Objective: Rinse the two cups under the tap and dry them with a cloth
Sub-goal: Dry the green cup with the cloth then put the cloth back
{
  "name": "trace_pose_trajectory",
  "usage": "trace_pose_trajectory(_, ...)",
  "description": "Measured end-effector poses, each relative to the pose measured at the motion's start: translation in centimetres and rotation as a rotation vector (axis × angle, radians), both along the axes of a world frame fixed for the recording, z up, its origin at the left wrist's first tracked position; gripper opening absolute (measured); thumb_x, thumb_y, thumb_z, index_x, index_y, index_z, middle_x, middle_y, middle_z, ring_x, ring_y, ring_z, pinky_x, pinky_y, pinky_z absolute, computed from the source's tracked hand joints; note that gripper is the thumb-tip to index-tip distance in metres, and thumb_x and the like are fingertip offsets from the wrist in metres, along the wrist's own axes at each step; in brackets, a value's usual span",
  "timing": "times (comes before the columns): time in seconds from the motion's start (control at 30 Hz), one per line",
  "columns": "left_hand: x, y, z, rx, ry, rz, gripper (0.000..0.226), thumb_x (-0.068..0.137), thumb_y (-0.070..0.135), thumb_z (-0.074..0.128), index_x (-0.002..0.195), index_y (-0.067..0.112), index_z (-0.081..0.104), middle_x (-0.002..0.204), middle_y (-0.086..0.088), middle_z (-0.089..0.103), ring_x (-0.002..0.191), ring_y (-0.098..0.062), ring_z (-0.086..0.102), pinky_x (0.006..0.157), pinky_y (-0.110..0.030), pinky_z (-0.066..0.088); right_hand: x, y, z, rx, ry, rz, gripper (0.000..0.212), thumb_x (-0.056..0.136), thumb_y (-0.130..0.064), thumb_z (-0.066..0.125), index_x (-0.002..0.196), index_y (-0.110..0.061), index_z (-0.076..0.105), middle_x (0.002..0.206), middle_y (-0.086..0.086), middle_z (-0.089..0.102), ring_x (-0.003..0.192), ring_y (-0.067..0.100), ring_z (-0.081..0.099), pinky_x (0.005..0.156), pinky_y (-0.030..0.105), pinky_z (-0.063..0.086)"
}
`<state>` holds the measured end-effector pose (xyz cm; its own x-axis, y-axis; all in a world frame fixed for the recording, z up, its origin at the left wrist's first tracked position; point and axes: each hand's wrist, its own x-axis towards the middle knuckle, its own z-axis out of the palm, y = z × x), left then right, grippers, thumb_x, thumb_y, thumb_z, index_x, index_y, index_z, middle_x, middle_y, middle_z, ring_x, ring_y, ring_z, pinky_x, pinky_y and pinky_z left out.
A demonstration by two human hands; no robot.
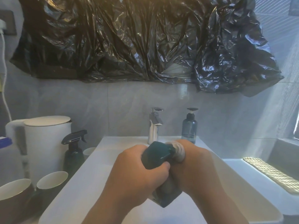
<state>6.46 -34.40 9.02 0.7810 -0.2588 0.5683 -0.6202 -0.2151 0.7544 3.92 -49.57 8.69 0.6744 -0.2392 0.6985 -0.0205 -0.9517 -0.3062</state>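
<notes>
Over the white sink (84, 188), my left hand (137, 172) grips a dark green cup (155, 156) lying on its side. My right hand (197, 167) holds a cloth (168, 196) whose pale bunched end (178, 151) is pressed against the cup's right end. The cloth's dark tail hangs down between my wrists. The cup's mouth is hidden by cloth and fingers. Two more dark cups with white insides (51, 179) (14, 188) stand upright on the counter at the left. The chrome tap (154, 125) stands behind my hands, and no water shows.
A white kettle (43, 143), a dark spray bottle (73, 152) and a small pale cup (89, 151) stand left of the sink. A blue pump bottle (189, 128) sits right of the tap. Black plastic sheeting (145, 42) covers the wall above. A tray (271, 173) lies at the right.
</notes>
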Motion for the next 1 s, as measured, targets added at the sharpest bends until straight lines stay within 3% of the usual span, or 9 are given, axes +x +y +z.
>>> trace_pose_trajectory(0.2, -0.9, -0.5, 0.4, -0.192, -0.041, 0.028, 0.021, 0.059, 0.036, 0.071, 0.077, 0.025, 0.07, 0.068, 0.018, 0.07, 0.062, -0.001, 0.065, 0.051, -0.011, 0.045, 0.7, 0.3, 0.0, 0.428, -0.018, 0.155, 0.018, 0.084, -0.024, 0.061, 0.069, -0.015, 0.058, 0.062, 0.004, 0.065, 0.057, 0.017, 0.05, 0.054, 0.03, 0.039)
trace_pose_trajectory(0.37, -0.1, -0.2, 0.3, -0.016, 0.18, -0.121, 0.037, 0.053, 0.044, 0.072, 0.084, 0.023, 0.07, 0.069, 0.012, 0.072, 0.063, -0.004, 0.067, 0.059, -0.02, 0.05, 0.6, -0.5, -0.2, 0.238, 0.068, 0.103, 0.022, 0.077, -0.038, 0.058, 0.068, -0.018, 0.056, 0.056, -0.003, 0.062, 0.059, 0.014, 0.059, 0.059, 0.03, 0.051)
trace_pose_trajectory(0.47, 0.5, -0.6, -0.4, 0.074, 0.223, -0.153, 0.024, 0.057, 0.031, 0.07, 0.074, 0.016, 0.064, 0.055, 0.012, 0.055, 0.053, -0.009, 0.052, 0.055, -0.023, 0.043, 0.6, -0.3, -0.8, -0.102, -0.09, 0.119, 0.026, 0.061, -0.022, 0.073, 0.06, -0.019, 0.048, 0.05, -0.01, 0.039, 0.049, 0.015, 0.038, 0.048, 0.022, 0.037)
trace_pose_trajectory(0.53, 0.6, -0.8, -0.7, 0.068, 0.181, -0.137, 0.017, 0.058, 0.026, 0.065, 0.07, 0.016, 0.059, 0.052, 0.014, 0.049, 0.049, -0.007, 0.045, 0.05, -0.02, 0.037, 0.7, -0.5, -0.9, -0.141, -0.208, 0.169, 0.022, 0.055, -0.019, 0.071, 0.056, -0.019, 0.049, 0.051, -0.011, 0.036, 0.048, 0.013, 0.032, 0.049, 0.022, 0.035)
trace_pose_trajectory(0.6, 0.6, -0.6, -0.7, 0.044, 0.135, -0.129, 0.016, 0.058, 0.024, 0.063, 0.069, 0.014, 0.059, 0.051, 0.014, 0.048, 0.047, -0.006, 0.043, 0.047, -0.018, 0.035, 0.9, -0.7, -1.0, -0.132, -0.224, 0.204, 0.014, 0.063, -0.024, 0.062, 0.057, -0.022, 0.05, 0.05, -0.01, 0.041, 0.046, 0.01, 0.036, 0.055, 0.014, 0.036)
trace_pose_trajectory(0.7, 0.6, -0.2, -0.2, -0.04, 0.079, -0.108, 0.019, 0.056, 0.022, 0.062, 0.073, 0.014, 0.066, 0.053, 0.009, 0.055, 0.049, -0.006, 0.048, 0.048, -0.018, 0.038, 1.0, -0.6, -0.9, 0.082, -0.124, 0.179, 0.016, 0.078, -0.033, 0.056, 0.065, -0.028, 0.048, 0.05, -0.01, 0.048, 0.048, 0.006, 0.048, 0.058, 0.003, 0.039)
trace_pose_trajectory(0.77, 0.4, 0.0, 0.1, -0.109, 0.051, -0.088, 0.026, 0.054, 0.02, 0.061, 0.077, 0.015, 0.071, 0.059, 0.001, 0.063, 0.053, -0.009, 0.053, 0.05, -0.02, 0.042, 1.4, -0.2, -0.8, 0.179, -0.032, 0.112, 0.02, 0.083, -0.038, 0.058, 0.07, -0.024, 0.054, 0.057, -0.007, 0.058, 0.056, 0.003, 0.056, 0.058, 0.008, 0.043)
trace_pose_trajectory(0.87, 0.1, 0.2, 0.3, -0.122, 0.028, -0.06, 0.031, 0.052, 0.021, 0.06, 0.081, 0.02, 0.073, 0.061, 0.005, 0.067, 0.054, -0.007, 0.056, 0.049, -0.019, 0.044, 1.8, -0.1, -1.0, 0.273, -0.018, 0.109, 0.023, 0.084, -0.035, 0.058, 0.068, -0.019, 0.055, 0.062, -0.001, 0.063, 0.064, 0.016, 0.061, 0.05, 0.022, 0.039)
trace_pose_trajectory(1.0, 0.0, 0.3, 0.4, 0.029, 0.028, -0.036, 0.029, 0.05, 0.025, 0.057, 0.076, 0.024, 0.069, 0.056, 0.014, 0.062, 0.049, -0.003, 0.052, 0.048, -0.015, 0.039, 0.7, -0.3, -0.6, 0.191, -0.029, 0.156, 0.022, 0.084, -0.032, 0.06, 0.066, -0.022, 0.051, 0.054, -0.006, 0.057, 0.054, 0.005, 0.054, 0.047, 0.017, 0.04)
